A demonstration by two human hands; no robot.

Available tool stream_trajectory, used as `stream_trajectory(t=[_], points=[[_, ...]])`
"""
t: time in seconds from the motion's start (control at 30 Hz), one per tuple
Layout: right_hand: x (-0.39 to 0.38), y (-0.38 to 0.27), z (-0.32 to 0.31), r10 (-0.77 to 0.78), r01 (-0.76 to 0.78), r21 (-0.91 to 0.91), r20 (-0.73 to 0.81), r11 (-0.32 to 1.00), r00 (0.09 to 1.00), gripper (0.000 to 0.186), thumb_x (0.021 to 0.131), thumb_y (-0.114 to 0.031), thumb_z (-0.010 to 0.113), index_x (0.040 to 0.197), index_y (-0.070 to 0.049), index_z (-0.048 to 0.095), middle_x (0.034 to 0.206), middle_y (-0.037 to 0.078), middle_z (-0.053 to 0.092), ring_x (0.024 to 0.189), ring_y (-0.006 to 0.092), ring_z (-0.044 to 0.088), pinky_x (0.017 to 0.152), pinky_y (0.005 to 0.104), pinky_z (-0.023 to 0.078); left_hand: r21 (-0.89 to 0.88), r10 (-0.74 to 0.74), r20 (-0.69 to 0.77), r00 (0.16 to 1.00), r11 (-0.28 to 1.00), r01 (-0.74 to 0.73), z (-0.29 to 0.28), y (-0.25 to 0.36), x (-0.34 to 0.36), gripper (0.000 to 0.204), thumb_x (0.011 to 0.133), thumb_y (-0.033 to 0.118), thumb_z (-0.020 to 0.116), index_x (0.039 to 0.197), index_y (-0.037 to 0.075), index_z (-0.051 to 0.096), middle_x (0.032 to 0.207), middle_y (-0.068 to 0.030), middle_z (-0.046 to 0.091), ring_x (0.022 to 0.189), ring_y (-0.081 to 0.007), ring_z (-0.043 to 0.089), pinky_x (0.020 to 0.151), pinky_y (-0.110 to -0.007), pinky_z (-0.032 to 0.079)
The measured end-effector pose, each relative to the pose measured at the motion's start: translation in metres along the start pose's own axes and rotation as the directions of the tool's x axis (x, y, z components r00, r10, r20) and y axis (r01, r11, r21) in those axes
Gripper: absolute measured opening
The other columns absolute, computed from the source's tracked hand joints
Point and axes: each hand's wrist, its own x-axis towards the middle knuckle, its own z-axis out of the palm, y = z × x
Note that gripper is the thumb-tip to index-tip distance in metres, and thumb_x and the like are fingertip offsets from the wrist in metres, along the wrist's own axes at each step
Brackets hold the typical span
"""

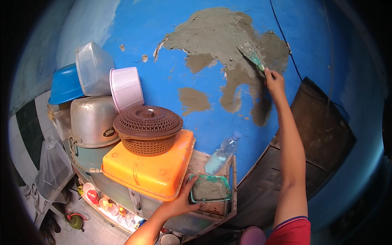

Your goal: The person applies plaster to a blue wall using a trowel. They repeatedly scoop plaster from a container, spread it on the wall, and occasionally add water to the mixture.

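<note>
Right hand: the right hand (274,81) was raised at about one o'clock, fingers closed around the handle of a trowel (252,54).
Trowel: its green-smeared blade lay flat against the grey plaster patch (220,36) on the blue wall (163,81), touching the fresh grey surface.
Left hand: the left hand (179,202) sat low at about six o'clock, thumb and fingers gripping the near left edge of a green tray (211,188).
Tray: it was filled with grey mortar and rested on a wooden frame (233,183), just right of an orange tub (151,169).
Bottle: a clear plastic bottle (221,153) leaned against the wall just above the tray.
Stack at nine o'clock: a brown woven basket (148,130) with lid sat on the orange tub; behind it stood a metal pot (93,120), a pink basket (126,87), a blue bowl (65,85) and a clear box (93,67).
Right side: a dark wooden board (322,134) leaned on the wall, beside the raised forearm.
</note>
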Motion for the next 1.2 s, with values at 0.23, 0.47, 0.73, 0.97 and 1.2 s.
stream_trajectory(t=[0.23, 0.47, 0.73, 0.97, 1.2], points=[[-0.054, 0.0, -0.028, 0.026, -0.057, 0.263, 0.12, 0.963, 0.992, 0.038, 0.105, -0.043, 0.064, 0.096, -0.007, 0.073, 0.067, -0.004, 0.059, 0.056, 0.0065, 0.048, 0.051, 0.0264, 0.036, -0.054, 0.004, 0.006, 1.0, 0.999, -0.004, 0.002, -0.006, -0.001, 0.107, 0.082, 0.048, 0.085, 0.164, 0.006, 0.03, 0.164, -0.0312, 0.03, 0.155, -0.0452, 0.026, 0.127, -0.049, 0.022], [-0.034, -0.014, 0.027, -0.122, 0.119, 0.057, 0.043, 0.991, 0.992, 0.044, 0.102, -0.043, 0.065, 0.103, 0.0, 0.075, 0.085, 0.015, 0.074, 0.08, 0.024, 0.067, 0.078, 0.0379, 0.052, -0.004, 0.015, -0.015, 1.0, 1.0, -0.015, 0.002, -0.002, -0.001, 0.105, 0.081, 0.049, 0.087, 0.161, 0.005, 0.034, 0.163, -0.0274, 0.032, 0.153, -0.0428, 0.031, 0.125, -0.046, 0.027], [-0.057, 0.023, -0.043, 0.014, -0.03, 0.133, 0.118, 0.991, 0.993, 0.042, 0.106, -0.043, 0.061, 0.099, -0.004, 0.074, 0.073, 0.004, 0.066, 0.064, 0.0113, 0.059, 0.062, 0.0284, 0.046, 0.011, 0.058, -0.03, 0.998, 0.998, -0.057, 0.007, -0.01, -0.003, 0.106, 0.082, 0.048, 0.087, 0.162, 0.006, 0.031, 0.164, -0.028, 0.029, 0.155, -0.0435, 0.026, 0.126, -0.047, 0.025], [0.048, -0.073, 0.044, -0.091, 0.093, 0.181, -0.02, 0.979, 0.996, 0.047, 0.106, -0.046, 0.055, 0.099, -0.002, 0.071, 0.076, 0.01, 0.072, 0.073, 0.0226, 0.068, 0.072, 0.0383, 0.052, -0.013, 0.04, 0.007, 0.999, 0.999, -0.04, 0.005, -0.006, 0.0, 0.105, 0.083, 0.048, 0.086, 0.162, 0.007, 0.032, 0.165, -0.0271, 0.029, 0.155, -0.0436, 0.026, 0.127, -0.048, 0.025], [0.075, -0.052, 0.053, -0.19, 0.161, -0.17, -0.168, 0.972, 0.967, 0.051, 0.105, -0.045, 0.053, 0.102, 0.001, 0.073, 0.094, 0.021, 0.076, 0.097, 0.039, 0.073, 0.088, 0.0488, 0.053, -0.026, 0.057, 0.027, 0.998, 0.998, -0.056, 0.005, -0.004, 0.003, 0.106, 0.084, 0.049, 0.084, 0.164, 0.004, 0.03, 0.166, -0.0313, 0.027, 0.157, -0.0454, 0.021, 0.128, -0.049, 0.02]])
